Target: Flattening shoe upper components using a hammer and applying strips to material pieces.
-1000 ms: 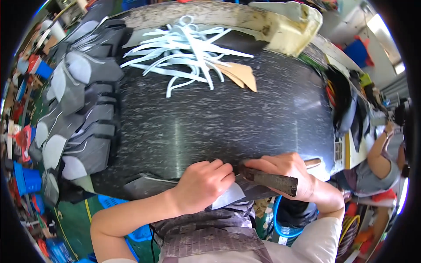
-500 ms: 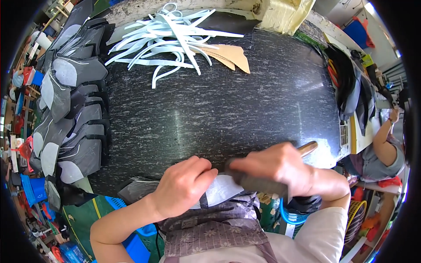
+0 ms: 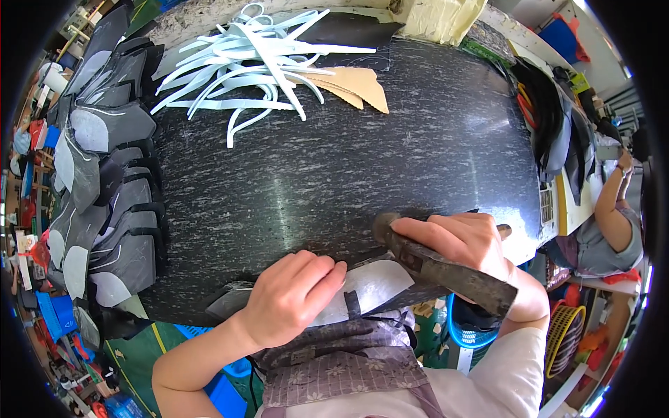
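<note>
At the table's near edge, my left hand is closed on a grey and black shoe upper piece, with its thumb and fingers pressed together. The piece's pale grey patch and a dark strip show to the right of the hand; the fingers cover its middle. My right hand grips a hammer close to its worn metal head. A bit of the wooden handle sticks out past the knuckles. The round hammer face is just above the piece's far right edge; whether it touches, I cannot tell.
Stacked grey shoe uppers line the left side of the dark table. Pale blue strips and tan pieces lie at the back. A blue basket stands below the front edge; a co-worker is at far right.
The hammer has lifted off to the right and its head has come into clear view. More of the upper's pale patch now shows. My left hand stays nearly in place.
</note>
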Tool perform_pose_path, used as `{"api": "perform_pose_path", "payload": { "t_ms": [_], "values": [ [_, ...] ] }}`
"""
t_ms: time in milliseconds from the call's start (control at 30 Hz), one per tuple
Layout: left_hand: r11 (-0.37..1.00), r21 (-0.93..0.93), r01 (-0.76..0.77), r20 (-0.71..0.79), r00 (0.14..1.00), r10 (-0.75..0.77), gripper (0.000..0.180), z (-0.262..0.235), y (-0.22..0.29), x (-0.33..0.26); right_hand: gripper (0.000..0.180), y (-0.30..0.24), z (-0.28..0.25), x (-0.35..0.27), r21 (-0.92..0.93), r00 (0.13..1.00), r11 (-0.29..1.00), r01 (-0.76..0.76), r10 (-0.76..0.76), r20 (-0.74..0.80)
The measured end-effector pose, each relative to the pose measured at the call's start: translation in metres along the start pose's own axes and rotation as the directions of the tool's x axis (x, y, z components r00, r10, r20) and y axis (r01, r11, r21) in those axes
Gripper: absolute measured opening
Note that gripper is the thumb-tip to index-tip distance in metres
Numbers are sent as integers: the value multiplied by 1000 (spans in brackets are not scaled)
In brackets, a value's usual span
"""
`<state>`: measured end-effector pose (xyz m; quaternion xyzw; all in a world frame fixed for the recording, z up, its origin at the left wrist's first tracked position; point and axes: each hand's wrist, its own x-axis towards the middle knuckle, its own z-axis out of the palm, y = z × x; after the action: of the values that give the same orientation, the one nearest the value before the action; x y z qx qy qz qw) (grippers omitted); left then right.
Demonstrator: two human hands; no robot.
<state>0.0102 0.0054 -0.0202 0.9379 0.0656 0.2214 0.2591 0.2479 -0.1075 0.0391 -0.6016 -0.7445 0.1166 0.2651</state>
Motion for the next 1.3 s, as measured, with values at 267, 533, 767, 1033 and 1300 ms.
{"api": "perform_pose_path", "payload": {
  "t_ms": [267, 533, 767, 1033, 1300],
  "values": [
    [978, 157, -140, 11, 990, 140, 31, 0, 1, -4, 16, -2, 11, 16, 56, 974, 994, 91, -101, 202],
    [997, 58, -51, -106, 993, 57, 27, -6, -5, -14, 20, -16, 19, 23, -19, 955, 998, 65, -57, 292],
    [991, 135, -25, -75, 997, 35, 30, -13, -5, -32, 22, -28, 25, 31, -11, 972, 993, 114, -109, 209],
    [998, 55, 6, -104, 995, -1, 25, -20, -10, -38, 11, -42, 35, 43, -126, 931, 971, 203, -152, 331],
    [998, -5, 65, -111, 992, -65, 28, -35, -17, -52, 10, -58, 41, 51, -116, 923, 978, 173, -119, 367]
  ]
}}
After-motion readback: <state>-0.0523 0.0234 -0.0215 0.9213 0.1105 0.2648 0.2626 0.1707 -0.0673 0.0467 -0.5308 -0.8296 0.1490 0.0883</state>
